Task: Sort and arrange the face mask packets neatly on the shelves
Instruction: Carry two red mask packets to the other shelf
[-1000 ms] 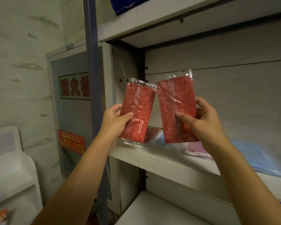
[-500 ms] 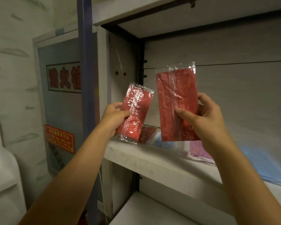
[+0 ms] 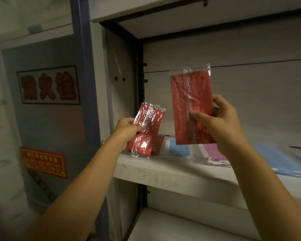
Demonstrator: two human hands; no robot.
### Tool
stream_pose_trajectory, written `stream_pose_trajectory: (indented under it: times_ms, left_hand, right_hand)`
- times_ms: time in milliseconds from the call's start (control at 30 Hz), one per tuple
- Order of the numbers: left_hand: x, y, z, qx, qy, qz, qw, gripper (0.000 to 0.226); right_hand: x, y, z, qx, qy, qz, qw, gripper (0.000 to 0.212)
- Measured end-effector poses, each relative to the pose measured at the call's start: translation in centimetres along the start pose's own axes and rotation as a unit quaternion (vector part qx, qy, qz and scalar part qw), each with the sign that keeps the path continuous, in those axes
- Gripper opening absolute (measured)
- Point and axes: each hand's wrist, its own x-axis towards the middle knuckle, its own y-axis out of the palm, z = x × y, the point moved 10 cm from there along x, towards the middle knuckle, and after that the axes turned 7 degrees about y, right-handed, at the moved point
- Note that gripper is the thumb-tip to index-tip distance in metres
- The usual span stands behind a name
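Left hand: your left hand (image 3: 127, 132) pinches a small red mask packet (image 3: 147, 129) by its left edge, thumb on the front and fingers curled behind; the packet tilts to the right, its lower end low over the left end of the shelf (image 3: 163, 171).
Right hand: your right hand (image 3: 221, 124) grips a larger red mask packet (image 3: 189, 101), thumb across its face and fingers wrapped round its right edge; you hold it upright above the shelf, well apart from the small one.
On the shelf: a red packet (image 3: 157, 145) lies just behind the small one, then a blue packet (image 3: 178, 150), a purple packet (image 3: 214, 153), and a blurred stack of blue packets (image 3: 285, 162) to the right.
Left of the unit: a red-lettered sign (image 3: 49, 85) above a red notice (image 3: 43, 161).
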Motion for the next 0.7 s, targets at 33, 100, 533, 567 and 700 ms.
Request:
stream_pose_trajectory:
  times_ms: [33, 100, 533, 567, 700]
  left_hand:
    - [0.2, 0.1, 0.2, -0.002, -0.002, 0.007, 1.0, 0.021]
    - [0.7, 0.4, 0.6, -0.007, -0.003, 0.019, 1.0, 0.021]
    - [3.0, 1.3, 4.8, 0.167, -0.016, 0.045, 0.985, 0.02]
    - [3.1, 1.3, 4.9, 0.19, -0.014, 0.045, 0.981, 0.02]
    - [3.5, 1.8, 5.1, 0.277, -0.003, 0.059, 0.959, 0.024]
  right_hand:
    - [-0.2, 0.1, -0.2, -0.005, 0.004, -0.007, 1.0, 0.027]
    - [-0.5, 0.2, -0.6, -0.017, 0.013, -0.022, 1.0, 0.028]
    - [-1.8, -0.6, -0.5, -0.053, 0.015, -0.081, 0.995, 0.03]
    - [-1.8, -0.7, -0.5, -0.057, 0.015, -0.082, 0.995, 0.03]
    - [-2.0, -0.7, -0.9, -0.068, 0.025, -0.088, 0.993, 0.031]
